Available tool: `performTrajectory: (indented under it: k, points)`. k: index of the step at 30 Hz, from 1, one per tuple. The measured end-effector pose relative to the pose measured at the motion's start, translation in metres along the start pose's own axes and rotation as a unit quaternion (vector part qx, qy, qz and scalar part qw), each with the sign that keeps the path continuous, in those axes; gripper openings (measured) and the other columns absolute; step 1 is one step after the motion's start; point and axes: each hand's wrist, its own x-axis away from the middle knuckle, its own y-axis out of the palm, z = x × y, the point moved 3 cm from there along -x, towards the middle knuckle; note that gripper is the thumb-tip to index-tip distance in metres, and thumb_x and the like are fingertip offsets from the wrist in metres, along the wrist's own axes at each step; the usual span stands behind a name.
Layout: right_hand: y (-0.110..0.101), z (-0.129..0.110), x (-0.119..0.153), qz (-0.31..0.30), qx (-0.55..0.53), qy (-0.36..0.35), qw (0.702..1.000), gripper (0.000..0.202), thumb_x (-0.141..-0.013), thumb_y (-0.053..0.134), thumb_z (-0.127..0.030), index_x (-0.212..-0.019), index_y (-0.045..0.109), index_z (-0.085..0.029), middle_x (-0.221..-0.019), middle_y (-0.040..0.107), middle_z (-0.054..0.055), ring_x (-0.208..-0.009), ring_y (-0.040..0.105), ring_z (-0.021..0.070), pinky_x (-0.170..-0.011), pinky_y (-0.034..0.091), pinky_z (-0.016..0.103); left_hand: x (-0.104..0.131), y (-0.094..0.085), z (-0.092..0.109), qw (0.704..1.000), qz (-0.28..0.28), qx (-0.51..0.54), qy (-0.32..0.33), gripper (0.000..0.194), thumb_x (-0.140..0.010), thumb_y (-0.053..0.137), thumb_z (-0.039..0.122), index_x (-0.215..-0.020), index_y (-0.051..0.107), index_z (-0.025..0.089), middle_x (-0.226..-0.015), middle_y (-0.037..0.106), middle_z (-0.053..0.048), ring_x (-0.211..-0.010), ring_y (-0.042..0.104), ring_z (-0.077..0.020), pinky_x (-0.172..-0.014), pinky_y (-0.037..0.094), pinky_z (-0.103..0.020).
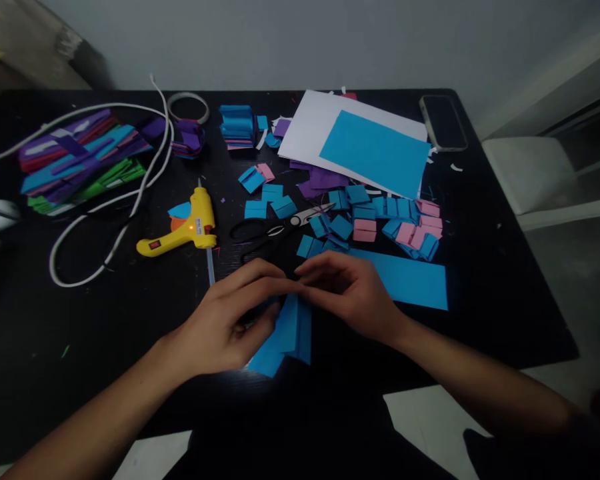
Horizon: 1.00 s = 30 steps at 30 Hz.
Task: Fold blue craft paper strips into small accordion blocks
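Observation:
A folded strip of blue paper [293,330] stands near the front edge of the table, its panels bent in a zigzag. My left hand [245,313] is closed on its upper part, index finger along the top edge. My right hand [353,290] pinches the same paper's top corner, fingertips meeting those of the left. Part of the paper is hidden behind the left fingers. Just beyond my hands lie black-handled scissors [283,228], blades pointing right. A flat blue paper strip [415,280] lies beside and partly behind my right hand.
Small folded blue and pink paper pieces [364,230] are scattered beyond my hands. A yellow glue gun [200,217] with a lit orange light lies left, near a looping white cable [55,257]. Bundled coloured strips [80,157], paper sheets [375,150] and a phone [444,122] lie farther back.

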Motion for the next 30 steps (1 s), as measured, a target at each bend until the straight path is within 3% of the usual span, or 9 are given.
performTrajectory:
  k: [7, 23, 30]
  points:
    - [0.0017, -0.0045, 0.0002, -0.016, 0.021, -0.003, 1.0, 0.011, -0.085, 0.081, -0.022, -0.096, 0.08, -0.021, -0.092, 0.081, 0.003, -0.087, 0.078, 0.0186, -0.079, 0.063, 0.03, 0.0005, -0.001, 0.001, 0.999, -0.013, -0.032, 0.011, 0.042, -0.088, 0.064, 0.009, -0.128, 0.061, 0.023, -0.115, 0.064, -0.008, -0.104, 0.067, -0.0209, -0.088, 0.057, -0.032]
    - [0.0017, -0.0042, 0.0006, -0.012, -0.015, -0.011, 1.0, 0.011, -0.083, 0.085, -0.023, -0.094, 0.082, -0.021, -0.09, 0.082, 0.002, -0.085, 0.078, 0.0172, -0.077, 0.063, 0.028, 0.0025, 0.0005, -0.0026, 0.994, 0.067, -0.069, 0.055, 0.02, -0.095, 0.065, 0.015, -0.115, 0.063, 0.019, -0.1, 0.074, -0.006, -0.087, 0.074, -0.017, -0.074, 0.062, -0.026]
    - [0.0013, -0.0007, 0.0003, -0.012, -0.015, -0.002, 1.0, 0.012, -0.083, 0.086, -0.023, -0.094, 0.082, -0.022, -0.092, 0.082, 0.002, -0.086, 0.078, 0.0172, -0.078, 0.063, 0.027, 0.0002, -0.001, 0.001, 0.993, 0.053, -0.072, 0.078, 0.018, -0.097, 0.064, 0.013, -0.115, 0.063, 0.016, -0.1, 0.072, -0.007, -0.09, 0.074, -0.0154, -0.079, 0.061, -0.024]
